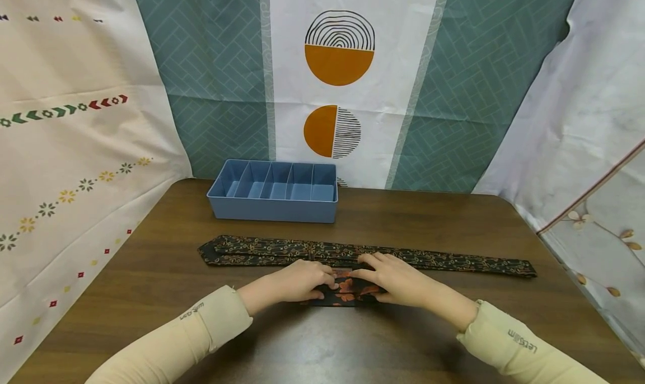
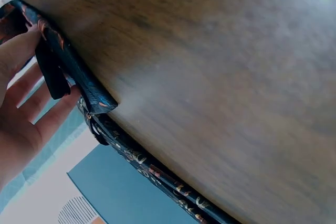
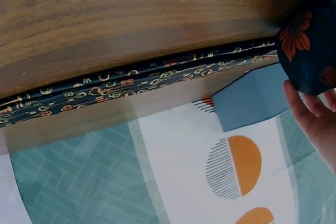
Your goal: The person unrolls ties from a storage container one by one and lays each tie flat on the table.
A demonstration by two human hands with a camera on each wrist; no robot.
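Observation:
A black necktie with orange flowers lies folded into a short bundle near the middle of the table. My left hand grips its left end, the thumb on one side and the fingers on the other in the left wrist view. At the right end, my right hand holds the rounded fold, fingertips against its far edge. Just beyond both hands, a dark necktie with a small gold pattern stretches across the table, doubled over. Part of the floral tie is hidden under the fingers.
A blue box with several compartments stands at the back left of the brown wooden table. Patterned curtains hang behind the table and along both sides.

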